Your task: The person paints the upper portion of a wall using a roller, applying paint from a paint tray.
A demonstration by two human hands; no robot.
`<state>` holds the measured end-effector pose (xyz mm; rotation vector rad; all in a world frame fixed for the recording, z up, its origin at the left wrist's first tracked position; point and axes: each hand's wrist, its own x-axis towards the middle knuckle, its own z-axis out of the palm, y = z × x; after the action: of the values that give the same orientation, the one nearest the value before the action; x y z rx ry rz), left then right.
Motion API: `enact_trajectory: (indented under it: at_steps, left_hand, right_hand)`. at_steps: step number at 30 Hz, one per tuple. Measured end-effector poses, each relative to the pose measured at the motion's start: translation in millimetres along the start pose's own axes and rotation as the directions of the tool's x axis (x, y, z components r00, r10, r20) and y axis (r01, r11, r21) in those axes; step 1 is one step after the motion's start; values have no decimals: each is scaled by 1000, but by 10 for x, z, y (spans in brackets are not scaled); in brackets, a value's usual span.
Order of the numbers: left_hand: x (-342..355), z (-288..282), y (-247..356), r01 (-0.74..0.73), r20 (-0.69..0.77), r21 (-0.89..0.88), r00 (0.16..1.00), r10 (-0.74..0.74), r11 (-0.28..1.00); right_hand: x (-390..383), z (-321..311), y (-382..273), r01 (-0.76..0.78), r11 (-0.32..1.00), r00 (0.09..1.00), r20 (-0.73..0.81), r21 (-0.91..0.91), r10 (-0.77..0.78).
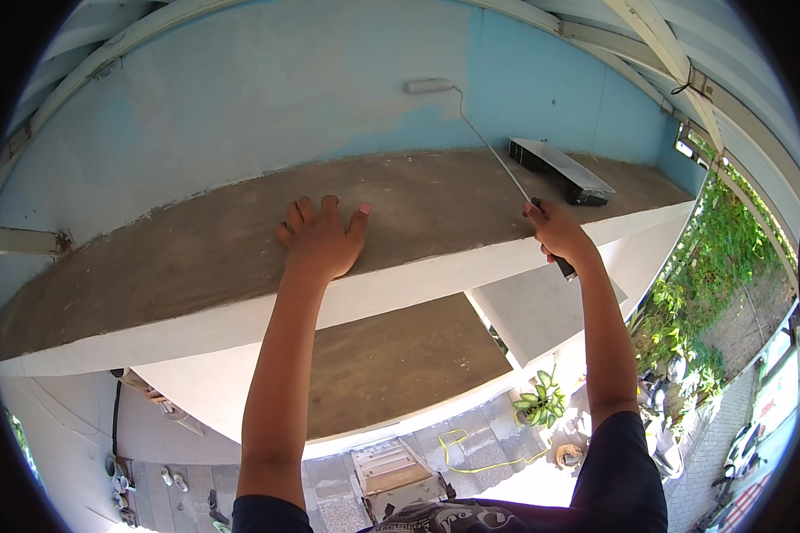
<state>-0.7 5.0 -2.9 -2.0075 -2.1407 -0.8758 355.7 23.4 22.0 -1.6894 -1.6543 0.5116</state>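
My right hand [557,235] is wrapped round the black handle of a paint roller [487,145]. The roller's thin metal rod slants up and left to a whitish sleeve [428,86], which is at the wall. Behind it the wall [267,98] is pale grey-white over much of the left and middle, with bright blue [542,80] on the right. My left hand [323,235] lies on the brown concrete ledge [187,231] with its fingers spread, holding nothing. A black paint tray [560,169] with a whitish inside sits on the ledge, beyond my right hand.
The ledge has a white front edge [400,282]. Below it are a lower brown slab [400,364] and a paved floor with a stepladder [391,475], a yellow hose or cord [458,453] and a leafy plant [542,398]. Roof beams [658,40] run overhead; greenery [729,240] grows at right.
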Motion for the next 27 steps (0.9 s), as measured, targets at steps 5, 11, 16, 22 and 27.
enact_trajectory:
  at_steps: [5,11,16,22,27]
  left_hand:
    - [-2,-19,-31,-1,-14,-19,1000,1,1000]
    - [-12,-27,9,-6,7,-9,1000,6,1000]
    - [3,10,-23,27,4,10,1000,-27,1000]
    - [-15,1,-18,5,-14,1,1000,-5,1000]
    - [-12,-34,13,-30,55,25,998,29,999]
  right_hand:
    - [-40,138,10,116,987,988,-89,-109,-126]
    - [144,-48,-191,47,999,997,-53,-7,-47]
    - [247,-201,-306,21,998,1000,-4,65,-21]
    - [76,-227,-4,-26,992,1000,-1,-120,26]
    - [50,-322,-75,-24,987,999,-47,-159,17]
